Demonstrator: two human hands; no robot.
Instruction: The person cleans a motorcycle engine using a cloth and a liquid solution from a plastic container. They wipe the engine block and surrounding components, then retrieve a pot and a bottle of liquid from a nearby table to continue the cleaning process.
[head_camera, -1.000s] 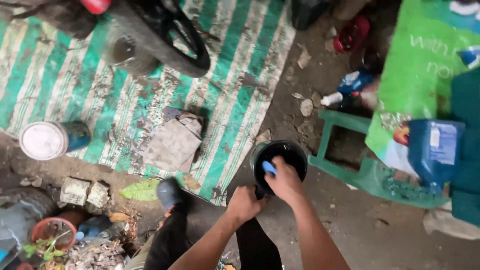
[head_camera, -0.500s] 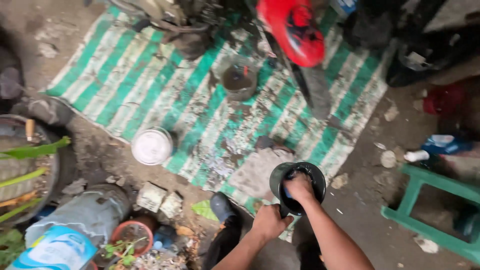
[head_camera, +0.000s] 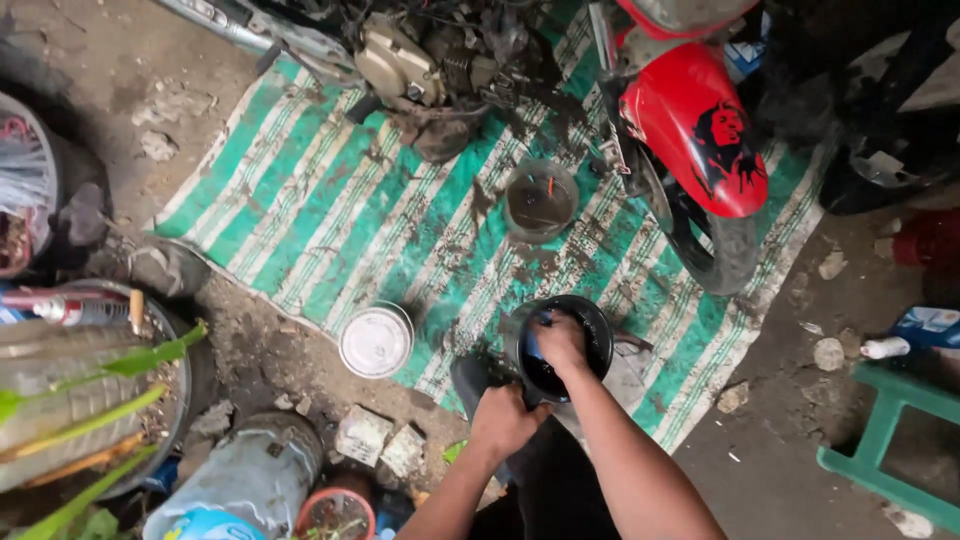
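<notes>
The left hand grips the near rim of a round black plastic bowl, its fingers clamped on the outside wall. The right hand is pressed down inside the bowl, fingers curled together on a small blue cloth or sponge; only a strip of the blue shows past the knuckles, so what it is exactly cannot be told. The bowl sits over the near edge of a green and white striped woven mat spread on the dirt floor, toward the mat's near right part.

Just left of the bowl, at the same near edge, stands a round tin with a white lid. Farther up the mat, a grimy round pan holding dark liquid lies near the middle, below an exposed motorcycle engine. To the right, the red front mudguard and black tyre of the motorcycle rest on the mat. Off the mat's right edge, a green plastic stool stands on the floor, well apart from the bowl.
</notes>
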